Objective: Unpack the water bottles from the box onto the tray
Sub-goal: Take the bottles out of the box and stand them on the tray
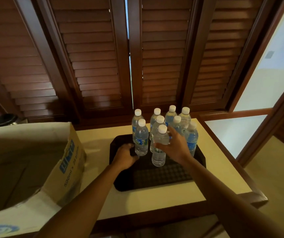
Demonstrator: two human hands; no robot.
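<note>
Right hand [175, 148] fingers [161, 146] around front bottle [160, 146]

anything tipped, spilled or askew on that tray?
Nothing stands out. The water bottles on the dark tray stand upright, caps on, no spill visible. The right hand grips the nearest bottle; the left hand holds the bottle beside it near its base.

Upright bottles [141, 137] (white-capped) on tray [155, 177]
</note>
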